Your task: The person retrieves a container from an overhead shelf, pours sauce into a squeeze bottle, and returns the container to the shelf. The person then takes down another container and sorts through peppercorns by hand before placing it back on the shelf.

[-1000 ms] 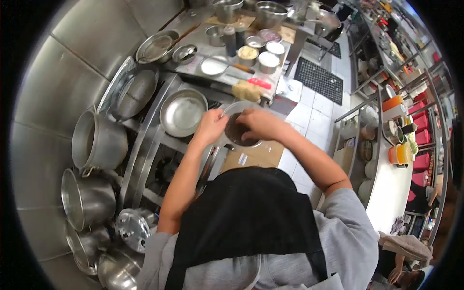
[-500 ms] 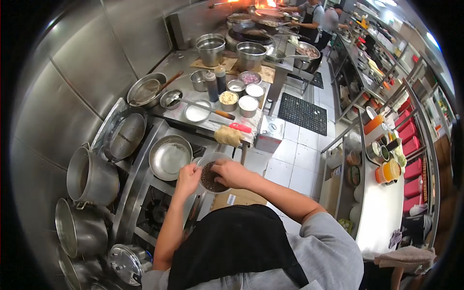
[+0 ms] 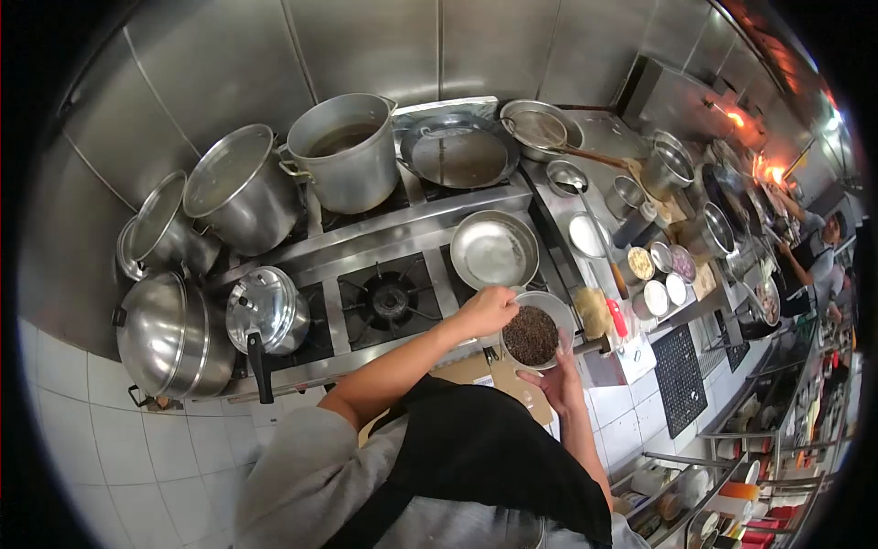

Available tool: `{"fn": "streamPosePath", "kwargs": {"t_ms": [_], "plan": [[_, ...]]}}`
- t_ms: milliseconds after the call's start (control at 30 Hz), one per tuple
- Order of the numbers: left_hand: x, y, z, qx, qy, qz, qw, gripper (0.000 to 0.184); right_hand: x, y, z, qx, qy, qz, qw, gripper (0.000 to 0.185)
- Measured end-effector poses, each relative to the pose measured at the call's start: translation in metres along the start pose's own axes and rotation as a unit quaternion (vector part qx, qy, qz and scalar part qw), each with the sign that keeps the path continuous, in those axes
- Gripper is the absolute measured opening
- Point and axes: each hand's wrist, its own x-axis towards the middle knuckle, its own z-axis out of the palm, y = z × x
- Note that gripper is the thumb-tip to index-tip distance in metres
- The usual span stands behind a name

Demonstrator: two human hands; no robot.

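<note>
A translucent plastic tub (image 3: 566,316) holds a layer of small dark brown grains (image 3: 530,335), perhaps peppercorns. My left hand (image 3: 491,312) is closed on its left rim. At the lower right side of the tub is my right hand (image 3: 560,377), its fingers against the outer wall and its thumb spread apart below. Part of those fingers shows blurred by the wall. Just beyond the tub, a shallow metal pan (image 3: 495,251) sits on the stove with a bare, shiny bottom.
A bare burner (image 3: 388,298) and a pressure cooker (image 3: 265,311) are to the left. Large pots (image 3: 343,165) line the back. On the right counter are a ladle (image 3: 604,233), bottles and ingredient tins. Flames (image 3: 776,172) and other people are at far right.
My view has swung left towards the stove. My right hand has come out of the grains and moved to the tub's outer side. My left hand still grips the rim.
</note>
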Motion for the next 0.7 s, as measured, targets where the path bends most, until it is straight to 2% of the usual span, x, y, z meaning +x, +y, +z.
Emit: {"fn": "streamPosePath", "kwargs": {"t_ms": [33, 133, 167, 200, 233, 267, 300, 333, 367, 433, 500, 700], "plan": [[0.000, -0.005, -0.003, 0.025, 0.014, -0.001, 1.000, 0.034, 0.007, 0.003, 0.006, -0.015, 0.001, -0.011, 1.000, 0.077], [0.002, -0.003, -0.035, -0.011, 0.013, -0.067, 0.998, 0.047, 0.039, 0.008, 0.012, 0.025, -0.006, 0.007, 1.000, 0.076], [0.008, -0.025, -0.042, -0.020, 0.029, -0.052, 0.998, 0.055, 0.047, 0.003, 0.019, 0.027, -0.006, 0.014, 1.000, 0.076], [0.008, -0.026, -0.056, -0.106, 0.024, -0.132, 0.985, 0.045, 0.052, -0.006, 0.030, 0.027, -0.022, 0.001, 0.999, 0.077], [0.008, -0.028, -0.070, -0.254, 0.030, -0.154, 0.954, 0.039, 0.062, -0.006, 0.028, 0.055, -0.021, -0.021, 0.998, 0.079], [0.008, -0.035, -0.092, -0.216, 0.006, -0.167, 0.962, 0.035, 0.072, -0.009, 0.024, 0.049, 0.000, -0.023, 0.999, 0.083], [0.011, -0.056, -0.105, -0.281, 0.005, -0.162, 0.946, 0.035, 0.073, -0.024, 0.040, 0.071, 0.009, -0.037, 0.997, 0.085], [0.004, -0.051, -0.132, -0.283, 0.020, -0.140, 0.949, 0.037, 0.085, -0.034, 0.043, 0.113, 0.011, -0.060, 0.992, 0.086], [-0.004, -0.073, -0.144, -0.255, 0.017, -0.150, 0.955, 0.035, 0.090, -0.038, 0.049, 0.097, 0.003, -0.085, 0.992, 0.088], [-0.023, -0.093, -0.158, -0.274, 0.020, -0.160, 0.948, 0.029, 0.095, -0.045, 0.061, 0.099, 0.028, -0.098, 0.990, 0.093], [-0.038, -0.115, -0.162, -0.314, -0.018, -0.181, 0.932, 0.026, 0.100, -0.044, 0.069, 0.101, 0.061, -0.113, 0.987, 0.097], [-0.059, -0.138, -0.155, -0.372, -0.127, -0.212, 0.895, 0.019, 0.109, -0.036, 0.089, 0.116, 0.126, -0.168, 0.971, 0.073]]}}
